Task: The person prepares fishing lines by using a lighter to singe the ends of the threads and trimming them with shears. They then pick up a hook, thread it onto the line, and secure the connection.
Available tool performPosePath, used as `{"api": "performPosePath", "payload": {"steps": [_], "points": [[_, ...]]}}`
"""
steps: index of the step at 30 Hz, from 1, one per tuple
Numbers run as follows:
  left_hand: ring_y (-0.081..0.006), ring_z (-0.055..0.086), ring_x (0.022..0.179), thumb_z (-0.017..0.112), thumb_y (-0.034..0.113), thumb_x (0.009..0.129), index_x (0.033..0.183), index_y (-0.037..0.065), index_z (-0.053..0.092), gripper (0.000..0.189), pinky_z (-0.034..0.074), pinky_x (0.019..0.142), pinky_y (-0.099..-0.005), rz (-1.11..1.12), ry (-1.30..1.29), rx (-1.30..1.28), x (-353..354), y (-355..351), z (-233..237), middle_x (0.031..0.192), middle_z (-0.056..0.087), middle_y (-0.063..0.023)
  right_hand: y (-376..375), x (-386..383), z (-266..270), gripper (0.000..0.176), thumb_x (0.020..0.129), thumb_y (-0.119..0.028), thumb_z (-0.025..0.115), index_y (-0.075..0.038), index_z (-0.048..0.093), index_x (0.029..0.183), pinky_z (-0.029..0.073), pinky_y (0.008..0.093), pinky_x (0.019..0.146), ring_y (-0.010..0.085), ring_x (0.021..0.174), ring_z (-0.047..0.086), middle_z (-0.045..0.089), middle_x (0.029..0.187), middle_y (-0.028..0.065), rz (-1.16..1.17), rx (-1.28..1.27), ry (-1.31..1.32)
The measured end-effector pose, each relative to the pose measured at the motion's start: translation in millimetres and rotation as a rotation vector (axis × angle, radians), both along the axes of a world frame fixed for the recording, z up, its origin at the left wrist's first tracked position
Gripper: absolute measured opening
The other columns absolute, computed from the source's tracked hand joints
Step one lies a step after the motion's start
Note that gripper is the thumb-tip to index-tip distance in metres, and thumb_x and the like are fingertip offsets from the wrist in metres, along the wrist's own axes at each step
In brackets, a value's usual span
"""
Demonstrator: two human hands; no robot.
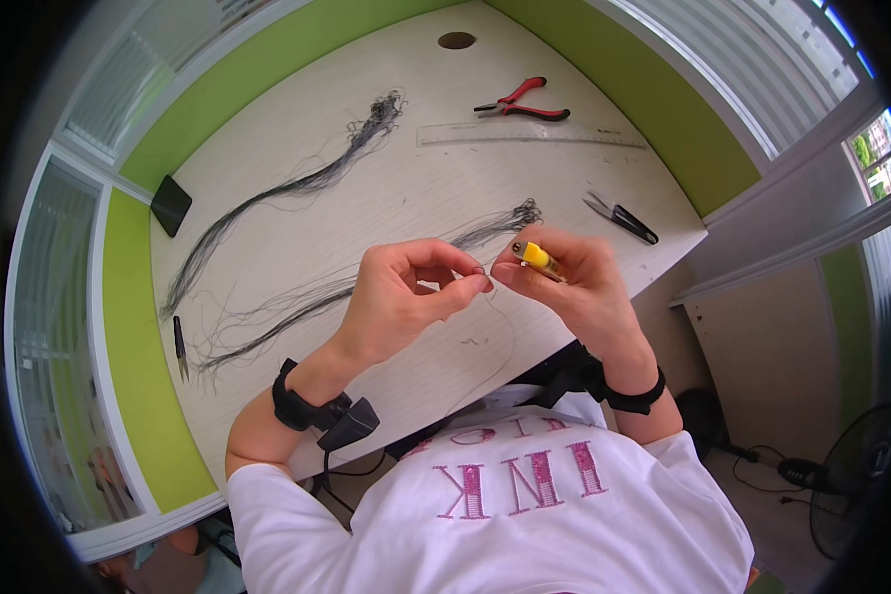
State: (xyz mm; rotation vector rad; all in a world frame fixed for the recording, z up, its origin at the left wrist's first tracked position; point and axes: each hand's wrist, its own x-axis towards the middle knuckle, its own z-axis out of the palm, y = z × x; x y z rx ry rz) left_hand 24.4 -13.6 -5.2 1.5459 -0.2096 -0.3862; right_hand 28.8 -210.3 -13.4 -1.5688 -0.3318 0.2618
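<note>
My left hand (401, 297) is closed, thumb and forefinger pinching a small dark hook-like piece (479, 270). From it a thin line (513, 342) curves down toward the table's front edge. Beside it, almost touching fingertip to fingertip, my right hand (579, 287) is closed around a small yellow lighter-like object (538, 257) with a metal end. Just behind both hands lies a bundle of thin dark lines (302, 312) with curled, hook-like ends (528, 212). Farther back left is a second such bundle (297, 185). What the right fingertips pinch is too small to tell.
On the pale table (297, 109) lie red-handled pliers (525, 99), a clear ruler (530, 135) and black thread snips (622, 216) at right. Black tweezers-like scissors (180, 346) and a dark flat object (171, 206) are at left. Green panels (653, 109) border the table.
</note>
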Motion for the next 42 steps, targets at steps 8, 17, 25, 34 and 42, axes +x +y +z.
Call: {"api": "performPosePath", "payload": {"steps": [8, 17, 25, 34, 42], "points": [[-0.0074, 0.059, 0.069, 0.062, 0.004, 0.08, 0.087, -0.001, 0.061, 0.009, 0.04, 0.048, -0.0168, 0.044, -0.071, -0.048, 0, -1, -5, 0.082, 0.064, -0.0082, -10, -2, -15, 0.016, 0.082, -0.012, 0.063, 0.001, 0.059, 0.09, 0.041, 0.0226, 0.059, 0.0092, 0.068, 0.052, 0.055, 0.077, 0.0041, -0.106, -0.057, -0.104], [-0.0107, 0.062, 0.082, 0.062, 0.004, 0.081, 0.089, -0.001, 0.06, 0.01, 0.047, 0.06, -0.0178, 0.031, -0.017, -0.07, 0, 0, 0, 0.085, 0.063, -0.0063, -49, -11, -47, 0.026, 0.071, -0.016, 0.071, -0.009, 0.063, 0.095, 0.04, 0.0314, 0.069, 0.0217, 0.076, 0.051, 0.054, 0.09, 0.0065, -0.298, -0.781, -0.695], [-0.0027, 0.046, 0.054, 0.058, 0.002, 0.08, 0.085, 0.0, 0.06, 0.006, 0.037, 0.047, -0.0165, 0.076, -0.092, -0.085, -3, -6, 0, 0.08, 0.064, -0.0088, -58, 1, -35, 0.025, 0.072, -0.014, 0.069, -0.009, 0.062, 0.095, 0.034, 0.0345, 0.081, 0.023, 0.087, 0.05, 0.054, 0.093, 0.0057, -0.42, -0.816, -0.75], [-0.0072, 0.052, 0.072, 0.058, -0.003, 0.078, 0.085, -0.001, 0.06, 0.007, 0.041, 0.057, -0.0178, 0.074, -0.197, -0.086, -3, -3, -3, 0.091, 0.061, -0.01, -86, 33, -49, 0.017, 0.078, -0.012, 0.062, -0.004, 0.059, 0.093, 0.04, 0.0343, 0.075, 0.0264, 0.086, 0.053, 0.056, 0.091, 0.0093, -0.649, -1.107, -0.66], [-0.0139, 0.048, 0.089, 0.054, -0.01, 0.072, 0.076, 0.004, 0.053, 0.015, 0.04, 0.075, -0.0282, 0.053, -0.491, -0.129, 4, -1, -11, 0.111, 0.051, -0.0137, -23, -24, -2, 0.023, 0.093, -0.014, 0.047, 0.002, 0.041, 0.11, 0.04, 0.0205, 0.068, 0.0075, 0.079, 0.047, 0.054, 0.089, 0.0041, -0.078, 0.18, 0.05]]}}
